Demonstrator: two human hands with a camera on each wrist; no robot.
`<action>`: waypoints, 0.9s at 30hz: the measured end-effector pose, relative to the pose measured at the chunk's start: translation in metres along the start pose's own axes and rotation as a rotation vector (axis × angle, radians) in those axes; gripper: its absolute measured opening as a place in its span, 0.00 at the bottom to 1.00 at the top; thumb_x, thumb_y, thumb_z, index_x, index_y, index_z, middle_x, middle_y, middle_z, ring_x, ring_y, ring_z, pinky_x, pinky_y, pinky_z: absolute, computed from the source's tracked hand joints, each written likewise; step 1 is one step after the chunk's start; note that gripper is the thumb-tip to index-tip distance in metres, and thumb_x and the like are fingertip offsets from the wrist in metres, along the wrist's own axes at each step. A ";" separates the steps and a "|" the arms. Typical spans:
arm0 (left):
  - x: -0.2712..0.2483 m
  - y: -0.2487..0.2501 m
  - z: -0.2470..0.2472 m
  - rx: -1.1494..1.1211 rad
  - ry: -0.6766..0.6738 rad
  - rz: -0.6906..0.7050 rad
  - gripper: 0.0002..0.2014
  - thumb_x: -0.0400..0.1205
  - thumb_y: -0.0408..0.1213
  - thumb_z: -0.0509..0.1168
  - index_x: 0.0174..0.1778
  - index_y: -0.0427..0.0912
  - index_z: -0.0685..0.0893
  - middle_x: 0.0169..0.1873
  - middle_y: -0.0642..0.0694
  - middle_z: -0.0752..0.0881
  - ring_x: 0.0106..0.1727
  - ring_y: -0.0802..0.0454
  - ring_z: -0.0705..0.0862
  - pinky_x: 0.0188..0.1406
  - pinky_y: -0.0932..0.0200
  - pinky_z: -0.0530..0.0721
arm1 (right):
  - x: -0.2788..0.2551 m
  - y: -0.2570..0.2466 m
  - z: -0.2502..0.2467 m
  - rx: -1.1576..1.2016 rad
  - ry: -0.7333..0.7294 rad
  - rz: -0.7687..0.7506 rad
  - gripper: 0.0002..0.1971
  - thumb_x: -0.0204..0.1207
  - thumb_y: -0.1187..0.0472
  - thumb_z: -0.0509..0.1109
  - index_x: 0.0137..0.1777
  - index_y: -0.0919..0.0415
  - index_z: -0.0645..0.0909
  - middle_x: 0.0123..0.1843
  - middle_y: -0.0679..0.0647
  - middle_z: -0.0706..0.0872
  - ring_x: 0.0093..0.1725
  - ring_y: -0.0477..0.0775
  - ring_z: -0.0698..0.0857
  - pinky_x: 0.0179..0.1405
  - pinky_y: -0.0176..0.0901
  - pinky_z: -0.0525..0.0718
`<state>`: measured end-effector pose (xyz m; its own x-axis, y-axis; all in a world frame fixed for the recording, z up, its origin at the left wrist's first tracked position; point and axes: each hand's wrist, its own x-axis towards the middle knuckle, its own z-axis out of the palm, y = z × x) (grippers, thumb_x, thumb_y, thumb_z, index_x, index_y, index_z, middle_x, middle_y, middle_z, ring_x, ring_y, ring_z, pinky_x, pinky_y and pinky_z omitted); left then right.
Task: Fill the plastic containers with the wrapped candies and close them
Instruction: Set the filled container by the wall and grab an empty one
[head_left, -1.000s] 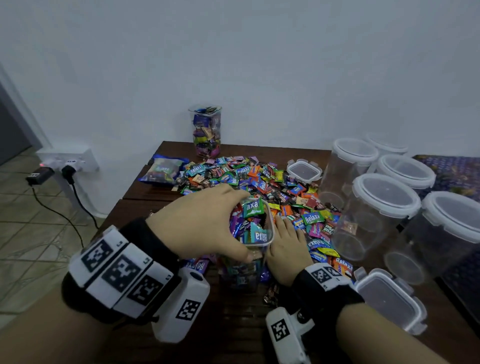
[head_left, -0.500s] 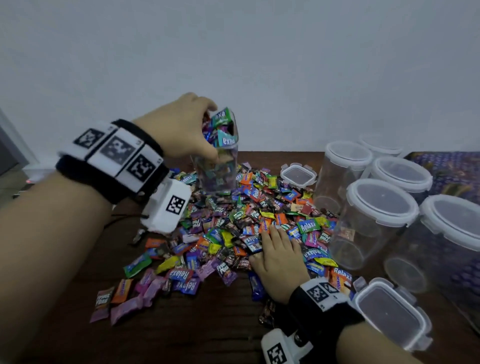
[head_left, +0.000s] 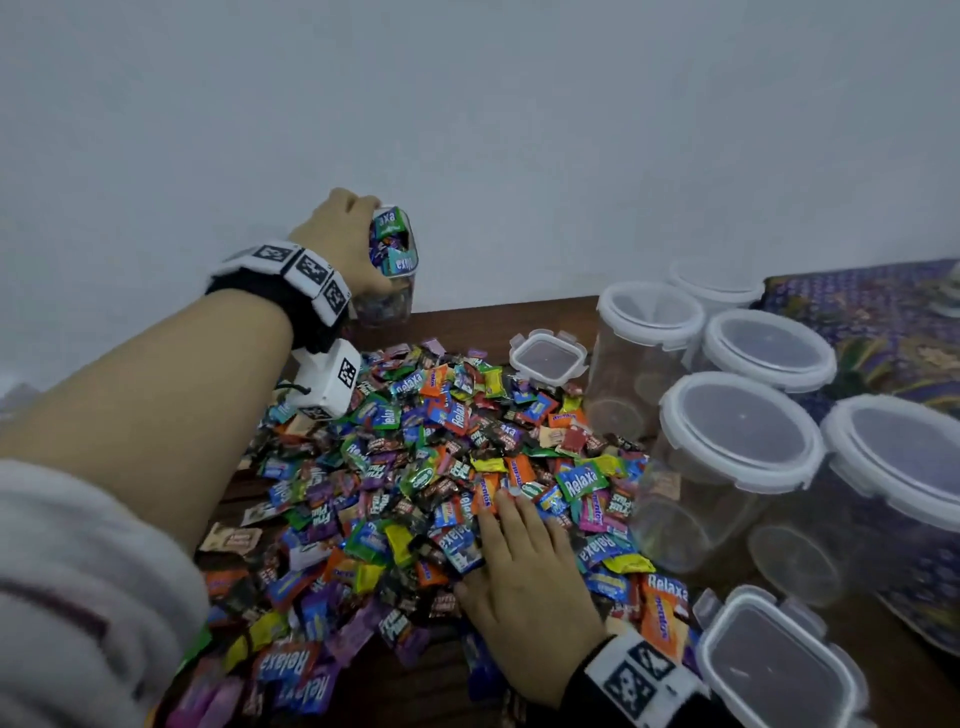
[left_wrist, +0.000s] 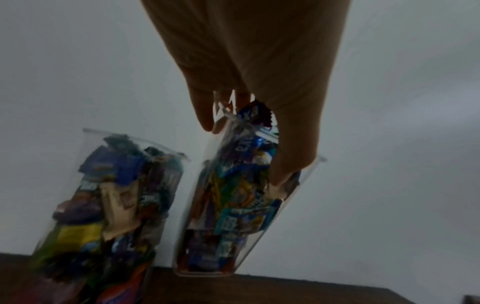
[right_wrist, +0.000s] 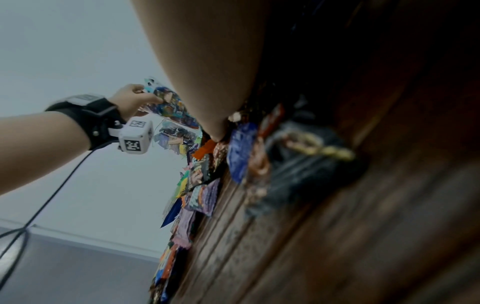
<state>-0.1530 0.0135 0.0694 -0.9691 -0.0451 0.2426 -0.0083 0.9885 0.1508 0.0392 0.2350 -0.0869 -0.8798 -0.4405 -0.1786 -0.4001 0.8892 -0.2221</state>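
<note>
Carried away from the heap since a second ago, the filled container (head_left: 390, 260) now sits at the far edge of the table (head_left: 415, 675) by the wall, its base just meeting the wood beside a second filled container (left_wrist: 103, 205). Her left hand (head_left: 337, 234) grips it at the rim, thumb and fingers curled over the open top. Nearer, the right hand (head_left: 524, 566) lies flat and relaxed on the wrapped candies (head_left: 405, 478), as before. Square lids (head_left: 548, 356) lie at the pile's far and near right; lidded empty containers (head_left: 737, 441) stand to the right.
</note>
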 end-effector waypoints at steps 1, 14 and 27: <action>0.006 -0.004 0.007 -0.001 -0.006 -0.010 0.45 0.70 0.44 0.77 0.79 0.39 0.62 0.73 0.35 0.65 0.71 0.35 0.72 0.66 0.42 0.74 | -0.001 -0.003 -0.005 0.019 -0.014 0.074 0.50 0.73 0.32 0.20 0.76 0.56 0.73 0.79 0.56 0.71 0.78 0.59 0.70 0.72 0.56 0.58; 0.042 -0.029 0.035 -0.041 -0.082 -0.029 0.33 0.77 0.38 0.73 0.75 0.31 0.69 0.72 0.30 0.73 0.71 0.33 0.73 0.68 0.44 0.70 | 0.005 0.001 0.013 0.025 0.060 0.150 0.42 0.81 0.39 0.29 0.59 0.51 0.87 0.63 0.50 0.87 0.62 0.53 0.86 0.56 0.51 0.83; 0.002 0.034 0.019 -0.226 -0.102 0.045 0.48 0.75 0.59 0.68 0.84 0.44 0.50 0.82 0.43 0.61 0.80 0.43 0.64 0.78 0.46 0.63 | 0.002 0.003 0.003 -0.036 0.154 0.017 0.46 0.75 0.34 0.24 0.76 0.55 0.73 0.79 0.54 0.69 0.78 0.58 0.69 0.73 0.53 0.55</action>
<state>-0.1599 0.0497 0.0573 -0.9872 0.0242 0.1579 0.0797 0.9313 0.3555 0.0374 0.2366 -0.0904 -0.9144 -0.4036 -0.0318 -0.3914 0.9014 -0.1852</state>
